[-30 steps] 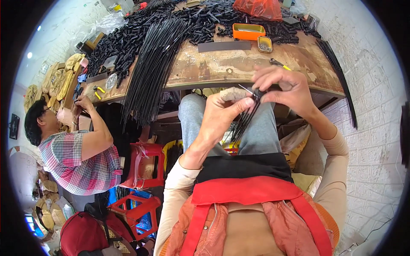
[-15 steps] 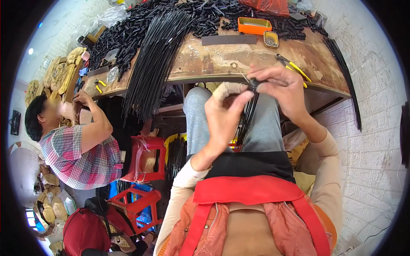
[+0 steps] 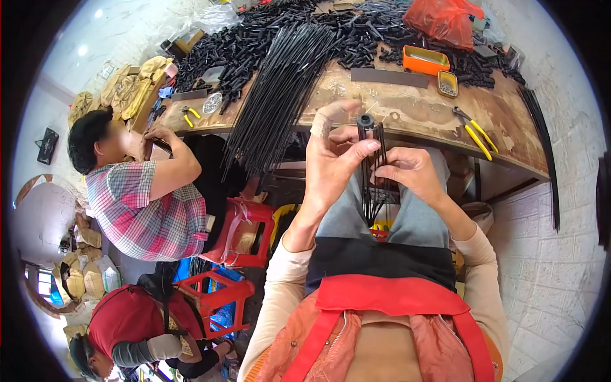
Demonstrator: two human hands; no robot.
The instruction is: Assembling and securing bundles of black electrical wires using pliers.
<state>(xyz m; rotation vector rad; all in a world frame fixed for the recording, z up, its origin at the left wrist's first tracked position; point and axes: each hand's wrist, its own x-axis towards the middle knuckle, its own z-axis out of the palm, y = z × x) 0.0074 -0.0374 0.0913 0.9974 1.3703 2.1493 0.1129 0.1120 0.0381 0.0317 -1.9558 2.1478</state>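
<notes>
While the left hand (image 3: 328, 164) gripped a black tubular fitting (image 3: 366, 121), the right hand (image 3: 415, 174) pinched thin black rods (image 3: 371, 207) beside it.

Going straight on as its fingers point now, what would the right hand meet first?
The right hand would first meet the thin black rods, and may be touching them now; depth is unclear there.

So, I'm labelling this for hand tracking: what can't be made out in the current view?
All in the head view:
Black rods: part covered by the left hand, its thumb in front.
Right hand: some fingertips hidden behind its own curled fingers.
Small pieces in the dish: too small to tell their shape.
Red bag: crumpled plastic hides any contents.
Pile of black parts: far side cut off by the top edge.
</notes>
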